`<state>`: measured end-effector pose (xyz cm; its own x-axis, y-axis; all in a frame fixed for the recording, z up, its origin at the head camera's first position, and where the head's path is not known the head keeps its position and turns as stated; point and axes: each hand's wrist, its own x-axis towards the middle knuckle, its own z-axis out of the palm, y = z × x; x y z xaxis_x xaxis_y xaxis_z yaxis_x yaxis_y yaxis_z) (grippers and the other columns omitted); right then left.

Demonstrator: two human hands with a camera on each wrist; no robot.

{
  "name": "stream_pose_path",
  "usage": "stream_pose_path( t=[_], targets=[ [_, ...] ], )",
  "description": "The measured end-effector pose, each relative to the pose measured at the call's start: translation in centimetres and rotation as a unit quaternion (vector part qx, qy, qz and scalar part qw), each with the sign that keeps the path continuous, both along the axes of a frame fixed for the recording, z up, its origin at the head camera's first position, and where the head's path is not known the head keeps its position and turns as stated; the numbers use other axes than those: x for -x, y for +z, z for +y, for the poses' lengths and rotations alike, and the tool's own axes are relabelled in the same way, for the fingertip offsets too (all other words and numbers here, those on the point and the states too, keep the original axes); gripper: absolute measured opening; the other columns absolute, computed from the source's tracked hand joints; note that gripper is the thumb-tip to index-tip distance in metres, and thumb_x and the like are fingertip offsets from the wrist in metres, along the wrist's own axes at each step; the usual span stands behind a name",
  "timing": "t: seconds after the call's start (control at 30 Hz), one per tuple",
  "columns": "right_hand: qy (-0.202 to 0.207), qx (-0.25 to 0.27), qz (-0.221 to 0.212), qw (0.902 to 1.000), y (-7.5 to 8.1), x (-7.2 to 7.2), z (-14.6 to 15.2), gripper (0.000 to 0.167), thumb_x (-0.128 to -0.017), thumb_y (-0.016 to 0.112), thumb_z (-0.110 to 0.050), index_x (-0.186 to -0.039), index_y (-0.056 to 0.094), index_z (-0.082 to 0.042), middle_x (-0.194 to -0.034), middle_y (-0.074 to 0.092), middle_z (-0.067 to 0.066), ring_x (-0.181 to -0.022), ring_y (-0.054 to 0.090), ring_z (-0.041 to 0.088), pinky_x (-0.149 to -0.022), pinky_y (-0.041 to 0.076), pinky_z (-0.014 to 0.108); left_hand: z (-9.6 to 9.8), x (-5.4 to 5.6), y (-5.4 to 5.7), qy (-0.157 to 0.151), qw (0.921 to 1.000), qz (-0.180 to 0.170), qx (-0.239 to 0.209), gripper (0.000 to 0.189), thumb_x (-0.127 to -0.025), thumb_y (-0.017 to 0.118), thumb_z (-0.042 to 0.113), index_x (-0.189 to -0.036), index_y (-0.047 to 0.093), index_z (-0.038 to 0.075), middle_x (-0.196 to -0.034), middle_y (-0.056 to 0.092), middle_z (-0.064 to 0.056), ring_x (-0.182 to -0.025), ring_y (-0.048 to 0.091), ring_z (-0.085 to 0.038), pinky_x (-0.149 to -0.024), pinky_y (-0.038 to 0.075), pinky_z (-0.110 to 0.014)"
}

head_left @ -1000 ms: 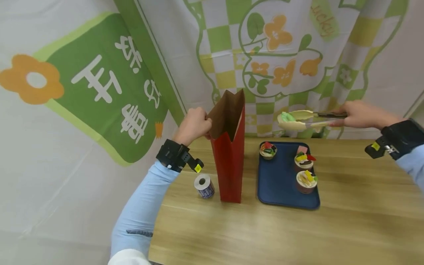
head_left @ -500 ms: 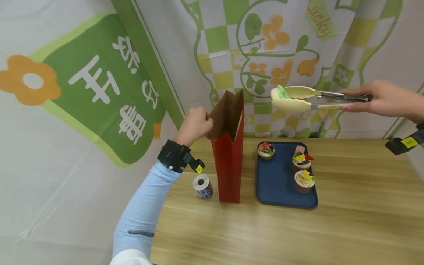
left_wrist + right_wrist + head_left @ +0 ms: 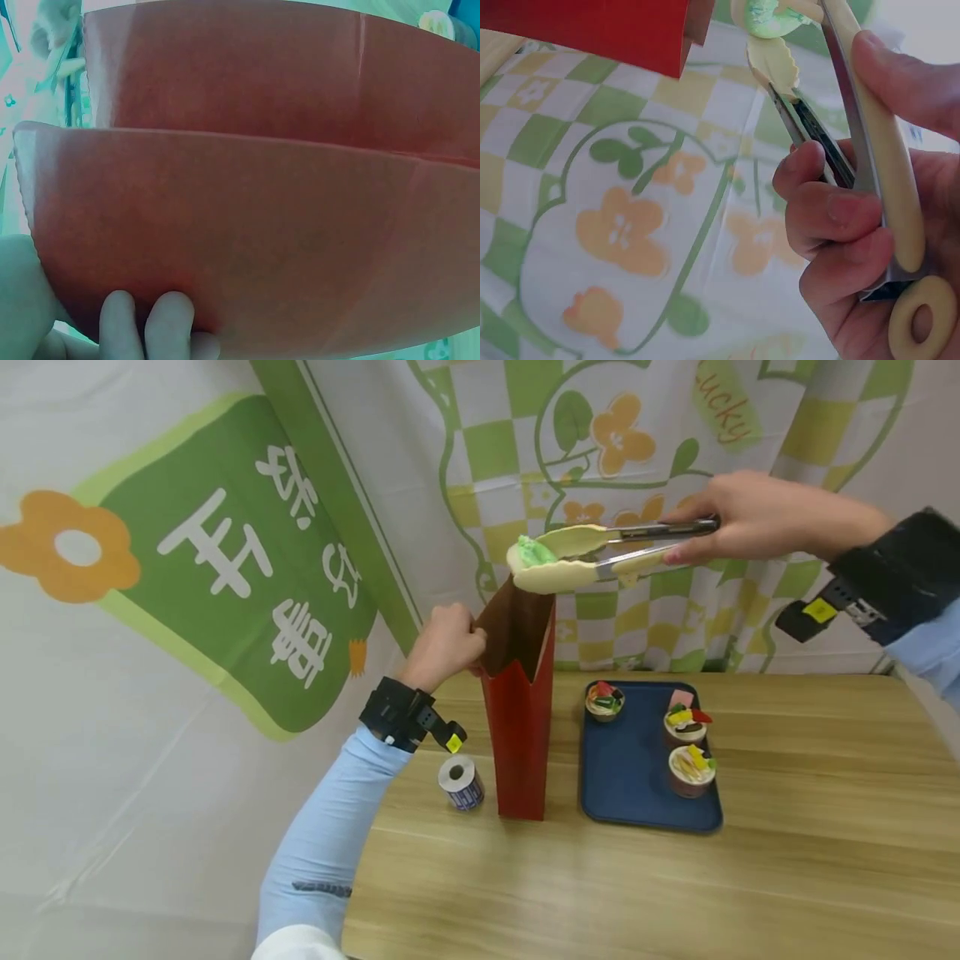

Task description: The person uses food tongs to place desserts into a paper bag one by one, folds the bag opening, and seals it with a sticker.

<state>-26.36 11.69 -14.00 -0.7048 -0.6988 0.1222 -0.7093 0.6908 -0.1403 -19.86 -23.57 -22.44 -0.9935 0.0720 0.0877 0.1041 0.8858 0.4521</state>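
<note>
A tall red paper bag stands upright on the table with its brown-lined mouth spread apart. My left hand pinches the bag's left upper edge; in the left wrist view its fingertips lie against the inner wall. Cream-and-metal tongs are gripped in my right hand, level above the bag's mouth. Between the tong tips sits a light green, frilly-topped item, mostly hidden by the tongs. The right wrist view shows my curled fingers and thumb around the tong arms, with the green item at the far end.
Right of the bag lies a dark blue tray bearing several small topped cups, among them a cup at its right edge. A label roll stands left of the bag. A patterned curtain hangs behind the wooden table.
My right hand has lifted the tongs and carried them left with the green item, from above the tray to over the bag's mouth. The left hand keeps its place on the bag.
</note>
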Motion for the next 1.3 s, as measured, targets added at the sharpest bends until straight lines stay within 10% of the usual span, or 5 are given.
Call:
stream_pose_path(
  t=[0.4, 0.6, 0.8, 1.3],
  targets=[
    [0.048, -0.165, -0.05, 0.9839, 3.4, 0.7, -8.6, 0.029, -0.095, 0.063, -0.034, -0.083, 0.072, -0.01, -0.057, 0.035, -0.004, -0.052, 0.025, 0.012, -0.053, 0.026, 0.029, 0.0, -0.2, -0.2, 0.005, 0.9996, 0.026, 0.008, 0.041, -0.094, 0.045, 0.01, -0.054, 0.054, 0.007, -0.06, 0.069, -0.008, -0.047, 0.063, -0.023, -0.042, 0.026, -0.023],
    [-0.019, -0.246, -0.094, 0.9645, 5.4, -0.1, -13.0, 0.027, -0.092, 0.063, -0.033, -0.077, 0.052, -0.012, -0.058, 0.038, -0.005, -0.051, 0.031, 0.01, -0.051, 0.03, 0.026, 0.0, -0.4, -0.2, -0.008, 0.9986, 0.043, 0.028, 0.04, -0.092, 0.046, 0.008, -0.054, 0.054, 0.008, -0.058, 0.068, -0.009, -0.045, 0.058, -0.019, -0.043, 0.03, -0.024],
    [-0.073, -0.295, -0.038, 0.952, 6.9, -1.6, -17.0, 0.019, -0.083, 0.065, -0.032, -0.085, 0.056, -0.015, -0.076, 0.053, -0.003, -0.07, 0.047, 0.017, -0.06, 0.039, 0.03, 0.4, -0.4, -0.3, -0.01, 0.9991, 0.038, 0.014, 0.03, -0.094, 0.048, 0.008, -0.067, 0.06, 0.004, -0.066, 0.07, -0.01, -0.05, 0.063, -0.018, -0.044, 0.035, -0.024],
    [-0.052, -0.315, 0.01, 0.9476, -1.8, 0.4, -20.0, 0.012, -0.082, 0.064, -0.022, -0.084, 0.073, -0.014, -0.086, 0.064, 0.001, -0.085, 0.055, 0.019, -0.095, 0.046, 0.048, 1.9, -0.1, -0.3, -0.027, 0.9992, 0.016, 0.026, 0.028, -0.094, 0.048, 0.007, -0.069, 0.062, 0.005, -0.062, 0.068, -0.007, -0.047, 0.057, -0.016, -0.043, 0.033, -0.023]
  ],
)
